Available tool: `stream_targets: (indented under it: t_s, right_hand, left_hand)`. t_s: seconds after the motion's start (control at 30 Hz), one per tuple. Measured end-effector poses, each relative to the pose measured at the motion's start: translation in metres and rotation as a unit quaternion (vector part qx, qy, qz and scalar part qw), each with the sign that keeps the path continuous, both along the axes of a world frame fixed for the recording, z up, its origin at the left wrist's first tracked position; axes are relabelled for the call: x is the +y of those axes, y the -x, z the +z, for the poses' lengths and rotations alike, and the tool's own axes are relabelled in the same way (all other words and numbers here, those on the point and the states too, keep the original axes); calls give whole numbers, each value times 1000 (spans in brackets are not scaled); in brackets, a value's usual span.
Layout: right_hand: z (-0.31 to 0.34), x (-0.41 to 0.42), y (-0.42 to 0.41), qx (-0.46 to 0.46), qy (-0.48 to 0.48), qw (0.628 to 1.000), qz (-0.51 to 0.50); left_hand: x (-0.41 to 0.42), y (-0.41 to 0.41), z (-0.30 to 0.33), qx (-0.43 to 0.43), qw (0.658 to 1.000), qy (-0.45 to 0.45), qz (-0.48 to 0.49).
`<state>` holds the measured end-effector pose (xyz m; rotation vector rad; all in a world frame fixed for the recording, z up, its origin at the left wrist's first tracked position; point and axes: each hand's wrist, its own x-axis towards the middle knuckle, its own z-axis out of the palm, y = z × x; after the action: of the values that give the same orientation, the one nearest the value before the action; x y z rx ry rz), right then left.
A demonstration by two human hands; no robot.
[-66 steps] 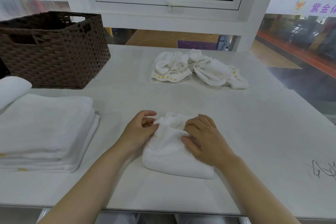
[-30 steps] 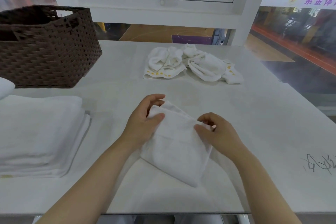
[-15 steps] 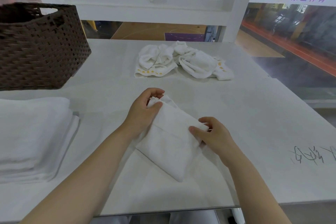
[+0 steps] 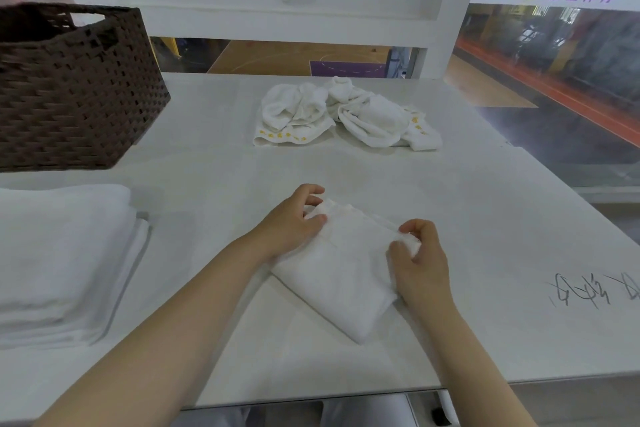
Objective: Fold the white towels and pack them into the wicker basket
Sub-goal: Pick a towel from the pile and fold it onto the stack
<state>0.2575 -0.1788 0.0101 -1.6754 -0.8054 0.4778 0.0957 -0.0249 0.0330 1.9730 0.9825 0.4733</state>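
Your left hand (image 4: 291,224) and right hand (image 4: 417,258) each pinch a far corner of the soft, folded towel (image 4: 341,265) near the table's (image 4: 485,211) front edge. The woven basket (image 4: 74,87) sits at the far left corner.

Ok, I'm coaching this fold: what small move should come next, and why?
Probably carry the small folded towel left onto the folded stack. Both the left hand and the right hand pinch its far corners, it already looks compact, and the wicker basket sits beyond that stack.
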Motion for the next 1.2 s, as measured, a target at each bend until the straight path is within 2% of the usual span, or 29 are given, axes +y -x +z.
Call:
stream_targets:
  t_s: [0.07, 0.13, 0.23, 0.33, 0.4, 0.53, 0.6, 0.7, 0.77, 0.83, 0.9, 1.0, 1.1, 1.2]
  right_hand:
    - [-3, -2, -4, -160, 56, 986, 9]
    - [-9, -2, -9, -212, 100, 972, 26]
    - [-11, -5, -13, -207, 74, 974, 61]
    - [-2, -7, -10, -209, 7, 975, 72]
    - [-1, 0, -12, -209, 24, 973, 91]
    - [-8, 19, -17, -211, 130, 963, 106]
    - [-8, 22, -16, -213, 139, 963, 87]
    - [-5, 14, -12, -185, 131, 973, 50]
    - [-1, 5, -12, -140, 133, 981, 27]
    - [3, -3, -12, -109, 154, 982, 25]
    - [10, -11, -9, -102, 194, 975, 42]
    - [21, -22, 5, -127, 274, 948, 96]
    - [26, -26, 16, -224, 345, 900, 147]
    - [31, -25, 18, -250, 363, 881, 173]
  left_hand:
    - [0, -3, -4, 42, 998, -49, -7]
    - [0, -4, -7, 68, 993, -91, -14]
    - [-4, 0, -12, 61, 989, -134, 6]
    - [-10, 8, -13, -2, 984, -174, 45]
    - [-11, 14, -16, -11, 982, -179, 63]
    - [-10, 18, -26, 46, 980, -178, 78]
    - [-9, 16, -24, 66, 977, -186, 82]
    - [-8, 8, -17, 154, 955, -243, 71]
    - [-8, 0, -8, 176, 937, -299, 37]
    - [-12, -10, 3, 144, 935, -323, -37]
    - [-21, -22, 9, 127, 933, -314, -126]
    - [-32, -35, 9, 165, 929, -259, -206]
    - [-25, -35, 14, 218, 934, -200, -201]
    - [-19, -26, 27, 325, 910, -181, -186]
